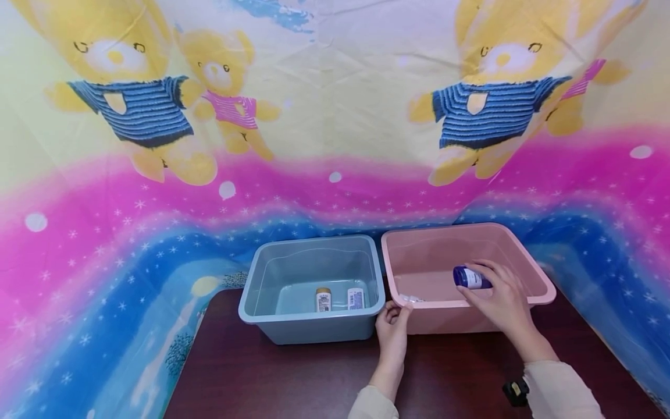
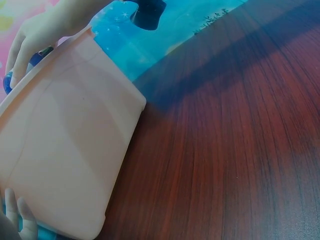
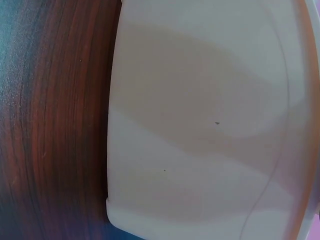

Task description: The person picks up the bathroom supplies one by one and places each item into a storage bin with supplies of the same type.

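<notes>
My right hand (image 1: 503, 299) pinches a small dark blue bottle (image 1: 471, 278) with a white label between thumb and fingers. The bottle lies sideways over the inside of the pink basin (image 1: 450, 320). In the left wrist view the bottle's blue end (image 2: 7, 82) shows beyond the rim, partly hidden by the right hand. My left hand (image 1: 392, 334) holds the near left corner of the pink basin, just under its rim. A small whitish item (image 1: 410, 298) shows inside that basin near this corner, mostly hidden by the front wall. The right wrist view shows only the basin's outer wall (image 3: 200, 90) and tabletop.
A blue-grey basin (image 1: 319, 329) stands left of the pink one. Inside it are a white bottle with a gold cap (image 1: 324, 300) and a white bottle with purple print (image 1: 355, 298). Both basins stand on a dark wooden table (image 1: 293, 378) before a bear-patterned cloth (image 1: 335, 116).
</notes>
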`<move>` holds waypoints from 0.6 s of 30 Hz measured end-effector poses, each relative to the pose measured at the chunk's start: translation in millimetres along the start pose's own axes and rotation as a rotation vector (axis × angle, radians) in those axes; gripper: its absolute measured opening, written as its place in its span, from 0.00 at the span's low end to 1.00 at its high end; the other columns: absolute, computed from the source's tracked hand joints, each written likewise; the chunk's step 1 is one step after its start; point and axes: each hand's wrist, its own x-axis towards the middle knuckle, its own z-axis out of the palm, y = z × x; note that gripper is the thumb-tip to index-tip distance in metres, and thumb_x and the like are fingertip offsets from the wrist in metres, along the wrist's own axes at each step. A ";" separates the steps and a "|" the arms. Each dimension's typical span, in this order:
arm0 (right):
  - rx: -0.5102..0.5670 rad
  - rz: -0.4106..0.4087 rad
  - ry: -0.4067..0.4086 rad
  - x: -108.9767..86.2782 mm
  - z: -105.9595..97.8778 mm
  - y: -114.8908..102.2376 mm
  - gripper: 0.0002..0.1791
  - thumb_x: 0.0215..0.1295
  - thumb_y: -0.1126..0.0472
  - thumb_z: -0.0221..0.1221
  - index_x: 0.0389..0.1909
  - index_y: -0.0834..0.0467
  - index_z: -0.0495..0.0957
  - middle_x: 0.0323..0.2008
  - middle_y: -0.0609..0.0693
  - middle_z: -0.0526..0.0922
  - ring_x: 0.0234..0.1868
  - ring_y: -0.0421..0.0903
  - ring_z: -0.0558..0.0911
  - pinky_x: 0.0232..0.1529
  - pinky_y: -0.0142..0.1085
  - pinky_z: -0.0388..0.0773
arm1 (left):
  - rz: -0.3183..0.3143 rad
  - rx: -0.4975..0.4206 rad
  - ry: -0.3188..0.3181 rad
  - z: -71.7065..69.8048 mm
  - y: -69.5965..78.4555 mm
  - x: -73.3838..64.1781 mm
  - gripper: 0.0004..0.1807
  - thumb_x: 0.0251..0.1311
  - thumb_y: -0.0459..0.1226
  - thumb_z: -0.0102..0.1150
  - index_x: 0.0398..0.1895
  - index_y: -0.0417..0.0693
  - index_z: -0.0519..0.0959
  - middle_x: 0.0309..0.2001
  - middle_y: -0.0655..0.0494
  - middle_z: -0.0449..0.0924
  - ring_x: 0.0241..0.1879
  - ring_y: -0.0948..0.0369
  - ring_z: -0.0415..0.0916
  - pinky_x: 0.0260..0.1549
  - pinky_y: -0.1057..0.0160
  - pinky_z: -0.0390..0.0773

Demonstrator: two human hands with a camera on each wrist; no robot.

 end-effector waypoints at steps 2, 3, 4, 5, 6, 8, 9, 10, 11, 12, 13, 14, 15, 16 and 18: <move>-0.001 0.002 -0.004 1.0 -0.3 1.1 0.33 0.42 0.61 0.77 0.55 0.57 0.82 0.55 0.59 0.77 0.57 0.63 0.71 0.53 0.65 0.64 | -0.002 0.003 -0.002 0.0 0.3 0.0 0.12 0.54 0.32 0.66 0.39 0.38 0.76 0.32 0.55 0.76 0.33 0.63 0.70 0.33 0.71 0.72; 0.000 0.004 -0.007 1.5 -0.3 1.6 0.33 0.42 0.61 0.77 0.55 0.57 0.82 0.55 0.59 0.77 0.57 0.63 0.71 0.53 0.65 0.65 | -0.002 0.005 -0.002 -0.1 0.4 0.0 0.12 0.54 0.33 0.66 0.39 0.38 0.76 0.32 0.55 0.76 0.33 0.63 0.70 0.33 0.71 0.72; 0.000 0.006 -0.011 2.1 -0.2 2.1 0.33 0.42 0.61 0.77 0.54 0.57 0.82 0.55 0.59 0.77 0.57 0.63 0.71 0.52 0.65 0.65 | -0.001 0.005 -0.003 0.0 0.4 0.2 0.12 0.54 0.33 0.66 0.39 0.38 0.76 0.32 0.55 0.76 0.33 0.63 0.70 0.33 0.71 0.72; 0.000 0.010 -0.016 2.5 -0.1 2.5 0.32 0.43 0.61 0.77 0.54 0.57 0.81 0.55 0.59 0.77 0.57 0.63 0.71 0.52 0.65 0.65 | 0.000 0.006 -0.003 0.0 0.4 0.2 0.12 0.54 0.33 0.66 0.39 0.37 0.76 0.32 0.55 0.75 0.33 0.63 0.70 0.33 0.71 0.72; -0.001 0.013 -0.021 3.0 -0.1 2.8 0.32 0.43 0.61 0.77 0.55 0.57 0.81 0.55 0.59 0.77 0.57 0.63 0.71 0.52 0.65 0.65 | 0.001 0.007 -0.003 -0.1 0.4 0.2 0.12 0.54 0.33 0.66 0.39 0.37 0.77 0.31 0.55 0.75 0.32 0.63 0.70 0.33 0.71 0.72; -0.006 0.018 -0.032 3.7 0.1 3.4 0.32 0.44 0.60 0.77 0.55 0.57 0.81 0.55 0.58 0.76 0.57 0.63 0.71 0.52 0.65 0.65 | 0.003 0.004 -0.001 0.2 0.2 0.3 0.12 0.54 0.33 0.66 0.39 0.37 0.77 0.31 0.55 0.75 0.32 0.63 0.70 0.33 0.71 0.72; -0.008 0.019 -0.036 4.0 -0.1 3.4 0.31 0.45 0.60 0.77 0.55 0.57 0.81 0.55 0.58 0.76 0.57 0.63 0.71 0.51 0.65 0.65 | 0.002 0.004 -0.001 0.2 0.1 0.3 0.12 0.54 0.33 0.66 0.39 0.37 0.77 0.31 0.55 0.75 0.32 0.63 0.70 0.33 0.71 0.72; -0.008 0.021 -0.040 4.1 -0.1 3.7 0.31 0.45 0.59 0.76 0.55 0.57 0.81 0.55 0.58 0.76 0.56 0.63 0.71 0.51 0.65 0.65 | 0.001 0.003 0.000 0.4 0.1 0.3 0.12 0.54 0.32 0.66 0.39 0.38 0.77 0.31 0.56 0.75 0.32 0.63 0.70 0.33 0.71 0.72; -0.010 0.021 -0.043 4.2 -0.1 3.9 0.31 0.45 0.59 0.76 0.54 0.57 0.81 0.55 0.58 0.76 0.56 0.63 0.71 0.52 0.65 0.65 | 0.000 0.005 0.002 0.5 0.3 0.0 0.12 0.54 0.32 0.66 0.39 0.38 0.77 0.31 0.56 0.75 0.32 0.63 0.70 0.33 0.71 0.72; -0.012 0.021 -0.045 4.2 -0.1 4.2 0.31 0.45 0.59 0.76 0.54 0.57 0.81 0.55 0.58 0.76 0.56 0.64 0.71 0.51 0.65 0.65 | -0.002 0.004 0.003 0.7 0.3 0.0 0.12 0.54 0.32 0.66 0.39 0.38 0.77 0.31 0.56 0.75 0.32 0.63 0.70 0.33 0.71 0.72; -0.014 0.020 -0.047 4.2 -0.2 4.4 0.31 0.45 0.59 0.76 0.54 0.57 0.81 0.55 0.59 0.76 0.56 0.64 0.71 0.51 0.65 0.65 | -0.002 0.004 0.003 0.8 0.2 0.0 0.11 0.54 0.32 0.66 0.39 0.38 0.77 0.31 0.56 0.75 0.31 0.63 0.70 0.33 0.71 0.72; -0.016 0.019 -0.049 4.3 -0.2 4.7 0.31 0.45 0.59 0.77 0.54 0.57 0.81 0.55 0.59 0.76 0.56 0.63 0.71 0.51 0.65 0.65 | -0.002 0.005 0.004 0.9 0.2 -0.1 0.11 0.53 0.32 0.66 0.39 0.38 0.77 0.31 0.56 0.76 0.31 0.63 0.70 0.33 0.71 0.72; -0.020 0.018 -0.050 4.5 -0.1 5.0 0.31 0.45 0.59 0.77 0.54 0.57 0.81 0.55 0.59 0.76 0.56 0.63 0.71 0.51 0.64 0.65 | -0.002 0.005 0.004 1.0 0.1 0.0 0.11 0.53 0.32 0.66 0.39 0.38 0.77 0.31 0.56 0.76 0.31 0.63 0.70 0.32 0.71 0.72; -0.024 0.014 -0.051 4.7 0.1 5.4 0.31 0.44 0.59 0.77 0.54 0.57 0.81 0.55 0.59 0.77 0.56 0.63 0.71 0.51 0.64 0.66 | 0.000 0.006 0.004 1.1 -0.1 0.1 0.11 0.53 0.32 0.66 0.39 0.38 0.77 0.30 0.56 0.76 0.31 0.63 0.70 0.32 0.71 0.71; -0.032 0.009 -0.053 5.5 0.3 5.9 0.31 0.44 0.58 0.77 0.54 0.57 0.81 0.54 0.59 0.77 0.56 0.63 0.72 0.51 0.63 0.66 | 0.002 0.007 0.005 1.1 -0.4 0.2 0.11 0.53 0.32 0.66 0.38 0.39 0.77 0.30 0.56 0.76 0.31 0.63 0.70 0.32 0.71 0.71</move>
